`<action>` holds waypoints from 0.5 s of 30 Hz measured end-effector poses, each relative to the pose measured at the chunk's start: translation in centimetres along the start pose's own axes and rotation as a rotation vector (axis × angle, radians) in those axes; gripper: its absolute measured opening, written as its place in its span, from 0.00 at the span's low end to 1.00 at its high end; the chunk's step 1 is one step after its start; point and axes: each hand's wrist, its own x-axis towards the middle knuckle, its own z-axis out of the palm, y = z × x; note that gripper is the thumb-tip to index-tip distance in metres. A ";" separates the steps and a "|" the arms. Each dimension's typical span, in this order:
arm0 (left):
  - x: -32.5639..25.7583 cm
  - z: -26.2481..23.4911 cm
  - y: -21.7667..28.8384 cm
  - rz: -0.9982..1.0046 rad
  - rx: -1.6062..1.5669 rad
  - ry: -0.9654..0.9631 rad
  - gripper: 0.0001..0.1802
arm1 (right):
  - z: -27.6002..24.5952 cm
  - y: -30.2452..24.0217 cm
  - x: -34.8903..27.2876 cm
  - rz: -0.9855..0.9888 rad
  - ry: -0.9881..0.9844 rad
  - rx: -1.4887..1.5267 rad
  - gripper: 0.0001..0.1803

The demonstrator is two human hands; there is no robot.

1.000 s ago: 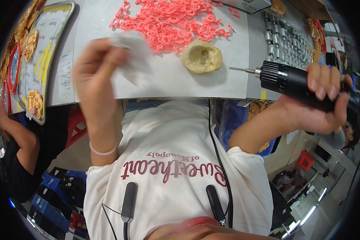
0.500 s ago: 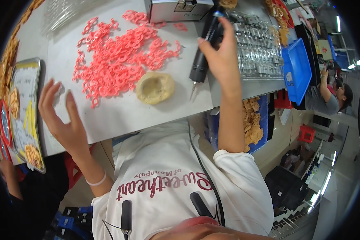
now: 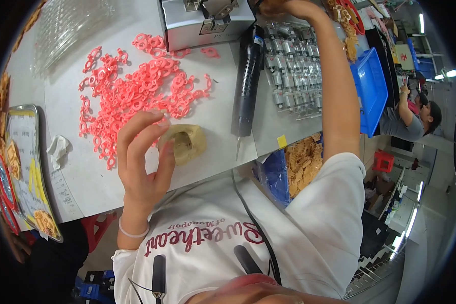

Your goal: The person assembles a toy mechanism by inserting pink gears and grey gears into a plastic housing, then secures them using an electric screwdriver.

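Our left hand [image 3: 142, 162] hovered, fingers spread, touching the tan mould [image 3: 185, 143] by the surface's near edge — right hand [image 3: 283, 7] reached far; its grip we couldn't tell.

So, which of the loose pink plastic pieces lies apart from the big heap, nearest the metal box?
The single pink piece just below the metal box, right of the heap.
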 end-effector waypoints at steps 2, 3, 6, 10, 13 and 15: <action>-0.7 -0.5 -0.1 -0.043 0.033 0.043 0.20 | 2.7 -7.9 6.1 0.729 -0.370 -0.430 0.45; -0.6 -0.5 -0.1 -0.037 0.025 0.048 0.20 | 2.6 -5.3 4.4 0.770 -0.212 -0.660 0.46; -1.3 -1.0 -1.1 -0.102 -0.003 0.085 0.20 | 2.1 -6.6 3.6 0.811 0.013 -0.779 0.43; -2.0 -1.5 -0.7 -0.134 -0.113 0.161 0.20 | -0.6 -9.2 1.7 0.707 0.186 -0.693 0.32; -2.0 -1.7 -1.2 -0.142 -0.196 0.143 0.19 | -0.8 -12.9 -0.9 0.705 0.392 -0.176 0.24; -2.4 -2.3 -0.7 -0.133 -0.221 0.136 0.19 | -4.4 -12.7 -4.9 0.815 0.480 -0.157 0.22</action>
